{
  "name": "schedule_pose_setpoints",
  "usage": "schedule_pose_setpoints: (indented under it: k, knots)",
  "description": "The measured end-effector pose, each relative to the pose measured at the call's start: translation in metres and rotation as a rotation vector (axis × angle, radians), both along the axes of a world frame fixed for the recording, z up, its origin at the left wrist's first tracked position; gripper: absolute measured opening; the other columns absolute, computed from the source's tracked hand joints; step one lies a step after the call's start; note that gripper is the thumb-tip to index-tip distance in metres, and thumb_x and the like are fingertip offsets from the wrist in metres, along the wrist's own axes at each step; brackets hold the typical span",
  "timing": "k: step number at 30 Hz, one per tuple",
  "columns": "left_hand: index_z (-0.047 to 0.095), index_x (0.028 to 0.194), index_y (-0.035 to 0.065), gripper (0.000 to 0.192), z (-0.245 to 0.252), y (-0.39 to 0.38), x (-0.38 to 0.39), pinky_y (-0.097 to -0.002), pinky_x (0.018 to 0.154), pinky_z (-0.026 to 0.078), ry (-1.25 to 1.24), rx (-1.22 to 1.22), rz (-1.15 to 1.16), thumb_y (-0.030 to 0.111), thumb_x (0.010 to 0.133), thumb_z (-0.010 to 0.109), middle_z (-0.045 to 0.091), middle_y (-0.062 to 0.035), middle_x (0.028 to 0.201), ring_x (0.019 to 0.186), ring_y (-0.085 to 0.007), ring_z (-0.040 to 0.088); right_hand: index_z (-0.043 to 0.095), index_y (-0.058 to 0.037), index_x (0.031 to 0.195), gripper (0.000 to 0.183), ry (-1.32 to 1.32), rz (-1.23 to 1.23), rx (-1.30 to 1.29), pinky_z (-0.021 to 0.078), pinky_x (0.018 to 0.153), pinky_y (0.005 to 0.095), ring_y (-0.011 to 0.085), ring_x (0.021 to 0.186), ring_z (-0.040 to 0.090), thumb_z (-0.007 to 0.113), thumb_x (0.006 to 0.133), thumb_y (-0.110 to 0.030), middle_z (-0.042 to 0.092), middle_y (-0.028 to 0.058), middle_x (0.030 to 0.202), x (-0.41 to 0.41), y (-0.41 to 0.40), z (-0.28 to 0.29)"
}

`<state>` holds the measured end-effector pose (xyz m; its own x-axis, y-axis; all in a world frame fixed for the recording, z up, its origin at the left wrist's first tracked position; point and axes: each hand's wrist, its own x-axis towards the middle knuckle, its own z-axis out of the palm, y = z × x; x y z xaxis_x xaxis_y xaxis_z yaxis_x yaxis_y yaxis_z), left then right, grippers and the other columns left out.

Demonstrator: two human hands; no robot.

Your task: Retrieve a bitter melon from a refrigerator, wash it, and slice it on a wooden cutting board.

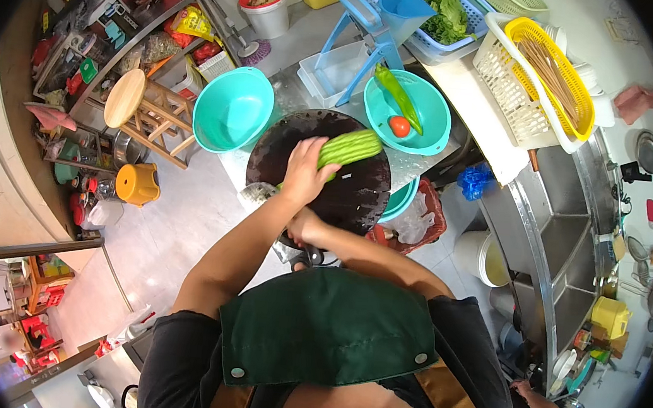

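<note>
My left hand (306, 167) grips a green bitter gourd (351, 149) over a round dark chopping board (357, 189), its thumb on the near side. My right hand (304, 225) lies at the board's near left edge, its fingers partly hidden beneath my left forearm; what it holds is unclear. A shiny, partly see-through item (258, 196) shows left of my forearm. Behind the board on the right, a turquoise basin (438, 133) holds a long green pepper (397, 96) and a red tomato (399, 126). Another turquoise basin (233, 108) stands at the left.
A blue slicer stand (371, 21) and a clear tub (314, 75) stand behind the basins. Baskets of leafy greens (450, 25) and chopsticks (552, 84) are at the back right. A red bin (438, 219) is right of the board; a wooden stool (126, 96) is left.
</note>
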<state>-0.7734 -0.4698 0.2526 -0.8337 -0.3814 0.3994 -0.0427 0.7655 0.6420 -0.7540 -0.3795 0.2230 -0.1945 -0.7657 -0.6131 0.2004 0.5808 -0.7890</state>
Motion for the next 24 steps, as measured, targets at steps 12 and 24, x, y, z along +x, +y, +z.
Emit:
schedule_pose_setpoints:
  k: [12,24]
  knots:
    - [0.044,0.118,0.0071,0.051,0.036,-0.067,0.069,-0.0341,0.070,0.050,-0.021,1.527,0.106,0.048,0.092,0.029,0.057,-0.0102,0.098,0.083,-0.0210,0.058,0.054,-0.0146,0.108,0.036,1.369,0.584,-0.325,0.0422,0.070,0.0379,0.0254,0.080,0.054,0.057,0.079,-0.035,0.049,0.0091,0.085,-0.075,0.143,0.044]
    - [0.047,0.115,0.0035,0.065,0.025,-0.003,0.073,-0.0391,0.073,0.050,-0.145,1.789,0.051,0.057,0.089,0.023,0.056,-0.0122,0.102,0.088,-0.0254,0.059,0.052,-0.0009,0.107,0.033,1.184,0.001,-0.794,0.0399,0.088,0.0396,0.0329,0.100,0.049,0.054,0.075,-0.008,0.050,0.0165,0.108,-0.101,0.014,0.068]
